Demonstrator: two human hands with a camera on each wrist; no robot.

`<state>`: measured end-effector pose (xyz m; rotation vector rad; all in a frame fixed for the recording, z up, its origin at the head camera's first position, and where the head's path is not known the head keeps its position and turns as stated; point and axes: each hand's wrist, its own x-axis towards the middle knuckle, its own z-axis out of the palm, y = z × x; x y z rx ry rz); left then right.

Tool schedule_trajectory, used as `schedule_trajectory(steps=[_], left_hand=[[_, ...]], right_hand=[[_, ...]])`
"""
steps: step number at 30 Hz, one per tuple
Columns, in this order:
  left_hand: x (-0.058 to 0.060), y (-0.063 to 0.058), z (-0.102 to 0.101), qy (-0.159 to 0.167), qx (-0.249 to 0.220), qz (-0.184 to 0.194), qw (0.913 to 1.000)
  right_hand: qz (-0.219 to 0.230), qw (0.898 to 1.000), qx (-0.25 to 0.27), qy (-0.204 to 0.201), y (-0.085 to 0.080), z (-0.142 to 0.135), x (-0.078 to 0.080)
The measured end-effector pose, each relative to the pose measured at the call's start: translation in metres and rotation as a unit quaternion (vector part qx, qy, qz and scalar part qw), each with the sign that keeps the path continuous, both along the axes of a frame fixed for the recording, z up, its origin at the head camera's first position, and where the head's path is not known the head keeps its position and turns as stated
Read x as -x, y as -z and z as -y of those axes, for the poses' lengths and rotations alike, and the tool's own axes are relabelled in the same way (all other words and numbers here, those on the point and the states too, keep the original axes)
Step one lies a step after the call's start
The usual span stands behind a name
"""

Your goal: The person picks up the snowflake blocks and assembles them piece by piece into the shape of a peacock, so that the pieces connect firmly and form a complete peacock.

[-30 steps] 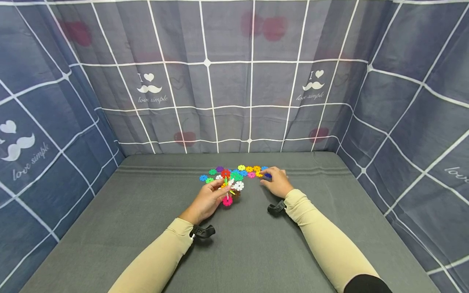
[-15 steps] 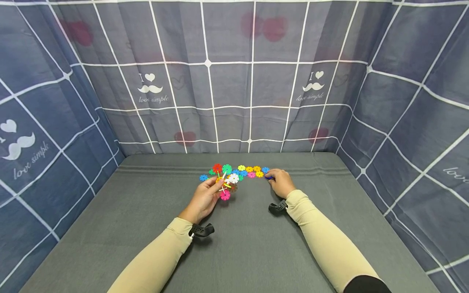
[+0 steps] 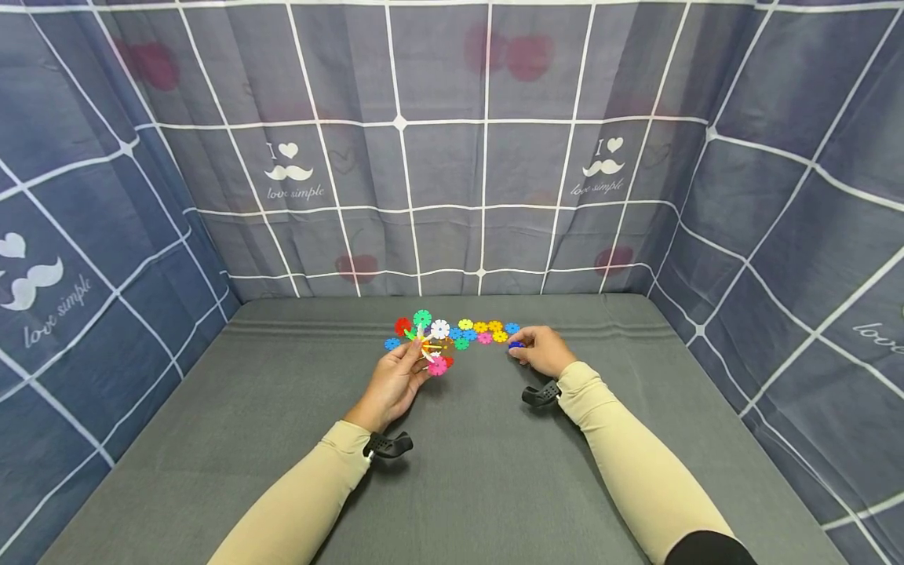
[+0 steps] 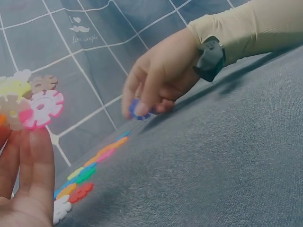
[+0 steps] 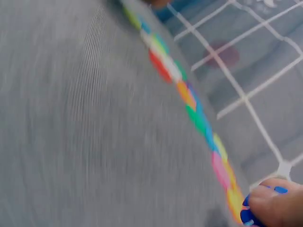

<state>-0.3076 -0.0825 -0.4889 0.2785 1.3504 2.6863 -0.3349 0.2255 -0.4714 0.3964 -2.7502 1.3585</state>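
Note:
My left hand (image 3: 392, 384) holds up a cluster of interlocking plastic snowflake discs; its green disc (image 3: 422, 318), white disc (image 3: 440, 329) and pink disc (image 3: 438, 366) stick out at different angles. In the left wrist view, the fingers (image 4: 40, 161) sit below that pink disc. My right hand (image 3: 547, 351) pinches a dark blue snowflake disc (image 4: 137, 109) between thumb and fingers, at the right end of the loose discs. Only part of the blue disc shows in the right wrist view, where the picture is blurred.
Several loose discs lie in a band across the grey cloth (image 3: 466, 455), among them a yellow disc (image 3: 465, 323) and a light blue disc (image 3: 391, 344). Behind rises a checked curtain (image 3: 445, 165), with more curtain at both sides. Each wrist wears a black strap (image 3: 541, 394).
My left hand has turned the cluster and moved it slightly left and away. My right fingers have closed on the dark blue disc and drawn it a little nearer.

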Motion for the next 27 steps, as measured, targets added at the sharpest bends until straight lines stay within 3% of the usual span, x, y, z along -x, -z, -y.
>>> schedule_trajectory(steps=[4,8,11,15,21,27], left_hand=[[0.001,0.000,0.000,-0.010,-0.013,0.006,0.9998],[0.002,0.000,-0.001,-0.025,-0.022,0.003,0.9994],[0.003,-0.001,-0.001,-0.030,-0.035,0.003,0.9989],[0.003,-0.001,-0.001,-0.033,-0.050,0.010,0.9982],[0.002,-0.003,-0.002,-0.033,-0.062,0.007,0.9975],[0.001,-0.002,-0.002,-0.028,-0.072,-0.007,0.9970]], right_hand=[[0.055,0.991,0.098,-0.067,-0.005,0.014,-0.005],[0.084,0.969,0.191,-0.136,-0.010,0.034,-0.012],[0.098,0.949,0.249,-0.165,-0.013,0.047,-0.019],[0.117,0.928,0.305,-0.179,-0.012,0.059,-0.026],[0.111,0.922,0.327,-0.178,-0.009,0.068,-0.029],[0.113,0.905,0.367,-0.184,-0.005,0.073,-0.031]])
